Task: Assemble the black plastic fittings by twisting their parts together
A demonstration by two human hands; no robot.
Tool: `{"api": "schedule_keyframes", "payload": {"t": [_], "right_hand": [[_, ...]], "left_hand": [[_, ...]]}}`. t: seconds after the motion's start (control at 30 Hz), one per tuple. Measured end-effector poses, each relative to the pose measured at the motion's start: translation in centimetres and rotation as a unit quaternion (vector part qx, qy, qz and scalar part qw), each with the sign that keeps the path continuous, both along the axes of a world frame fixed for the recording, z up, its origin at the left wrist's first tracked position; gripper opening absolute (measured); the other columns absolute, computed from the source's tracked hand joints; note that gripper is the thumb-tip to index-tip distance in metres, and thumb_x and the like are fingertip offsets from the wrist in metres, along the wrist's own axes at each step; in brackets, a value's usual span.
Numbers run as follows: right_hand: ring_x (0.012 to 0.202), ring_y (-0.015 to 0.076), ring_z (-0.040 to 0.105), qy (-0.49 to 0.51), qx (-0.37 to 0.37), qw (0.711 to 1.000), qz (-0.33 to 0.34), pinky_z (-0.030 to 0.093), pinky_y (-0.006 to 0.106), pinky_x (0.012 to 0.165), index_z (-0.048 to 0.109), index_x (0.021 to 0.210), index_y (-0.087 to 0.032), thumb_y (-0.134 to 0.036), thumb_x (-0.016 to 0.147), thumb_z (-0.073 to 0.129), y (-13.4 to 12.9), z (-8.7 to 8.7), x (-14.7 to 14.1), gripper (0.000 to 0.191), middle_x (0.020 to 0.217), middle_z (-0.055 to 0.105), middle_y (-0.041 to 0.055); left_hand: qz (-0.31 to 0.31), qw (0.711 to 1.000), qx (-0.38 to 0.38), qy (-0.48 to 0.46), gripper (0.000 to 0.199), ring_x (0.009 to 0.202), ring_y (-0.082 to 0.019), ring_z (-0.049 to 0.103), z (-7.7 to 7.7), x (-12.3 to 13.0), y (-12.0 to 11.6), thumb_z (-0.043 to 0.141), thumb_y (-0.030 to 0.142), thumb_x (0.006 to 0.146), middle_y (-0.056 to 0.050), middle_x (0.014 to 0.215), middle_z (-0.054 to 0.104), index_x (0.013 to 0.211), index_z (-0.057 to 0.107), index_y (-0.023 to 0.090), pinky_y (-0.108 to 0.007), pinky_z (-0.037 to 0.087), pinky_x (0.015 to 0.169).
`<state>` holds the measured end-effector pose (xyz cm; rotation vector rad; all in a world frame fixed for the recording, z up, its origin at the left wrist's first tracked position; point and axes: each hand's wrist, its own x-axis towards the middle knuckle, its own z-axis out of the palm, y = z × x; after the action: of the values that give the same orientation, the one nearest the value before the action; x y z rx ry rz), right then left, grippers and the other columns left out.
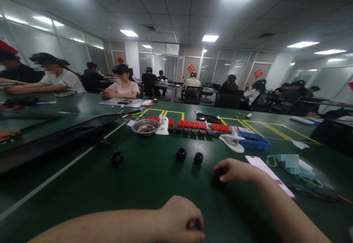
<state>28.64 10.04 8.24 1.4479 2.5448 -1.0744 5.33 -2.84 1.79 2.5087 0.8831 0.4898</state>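
My right hand (236, 170) reaches over the green table, its fingers closed round a black round part (217, 176) that they partly cover. My left hand (182, 216) is curled near the bottom edge of the view. Something dark shows between its thumb and fingers, too hidden to make out. Two similar black round parts (181, 155) (198, 158) stand just left of my right hand, apart from each other. Another black round part (117, 159) sits farther left.
Across the table's middle lie a metal bowl (135, 128) of small pieces, white clamp stands (163, 126), red blocks (192, 124) and a blue tray (260, 143). A phone (266, 171) lies beside my right forearm. A long black panel (55, 140) is at left; people sit beyond.
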Motion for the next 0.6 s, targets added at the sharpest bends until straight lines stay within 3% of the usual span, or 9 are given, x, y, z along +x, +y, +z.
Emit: {"api": "schedule_keyframes", "payload": {"t": [0.07,0.17,0.3,0.5,0.6], "right_hand": [[0.082,0.0208,0.059,-0.028,0.009,0.996,0.079,0.044,0.028,0.07,0.063,0.1,-0.026,-0.019,0.06,0.067,-3.3,0.6,-1.7,0.041,0.091,0.064,0.0004],[0.071,0.017,0.058,-0.001,0.005,0.987,0.158,0.042,0.023,0.061,0.063,0.098,-0.027,-0.021,0.058,0.07,-7.1,0.9,-5.6,0.041,0.08,0.064,-0.0025],[0.067,0.0146,0.057,0.075,0.0,0.985,0.154,0.04,0.02,0.057,0.062,0.093,-0.022,-0.027,0.061,0.07,-8.9,-0.6,-9.8,0.034,0.076,0.063,-0.0027],[0.071,0.0169,0.056,0.137,0.139,0.98,0.024,0.04,0.023,0.06,0.057,0.096,-0.018,-0.039,0.073,0.059,-7.8,-3.9,-10.6,0.031,0.083,0.062,0.0033],[0.078,0.0185,0.055,0.138,0.21,0.968,-0.016,0.04,0.027,0.066,0.056,0.097,-0.018,-0.036,0.074,0.059,-7.3,-4.9,-10.2,0.03,0.086,0.06,0.0043]], "left_hand": [[0.046,0.995,-0.009,-0.083,0.021,0.054,-0.009,0.044,-0.1,-0.3,0.1,0.049,0.038,0.079,0.005,0.058,0.044,0.071,0.052,0.019,-0.018,0.032,0.052],[0.13,0.965,0.003,-0.229,0.038,0.058,-0.011,0.041,0.0,-0.9,0.4,0.03,0.048,0.085,0.002,0.062,0.041,0.067,0.044,0.017,-0.022,0.033,0.055],[0.195,0.931,0.002,-0.308,0.044,0.064,-0.014,0.04,0.1,-1.5,1.0,0.018,0.054,0.086,0.0,0.069,0.039,0.071,0.039,0.018,-0.025,0.037,0.06],[0.195,0.96,0.069,-0.19,0.066,0.079,-0.02,0.044,0.3,-3.5,2.9,0.014,0.072,0.074,-0.006,0.087,0.044,0.094,0.043,0.016,-0.034,0.041,0.071],[0.171,0.98,0.069,-0.069,0.078,0.085,-0.023,0.046,0.0,-4.3,4.1,0.037,0.076,0.063,-0.007,0.096,0.048,0.113,0.04,0.017,-0.038,0.04,0.077]]}}
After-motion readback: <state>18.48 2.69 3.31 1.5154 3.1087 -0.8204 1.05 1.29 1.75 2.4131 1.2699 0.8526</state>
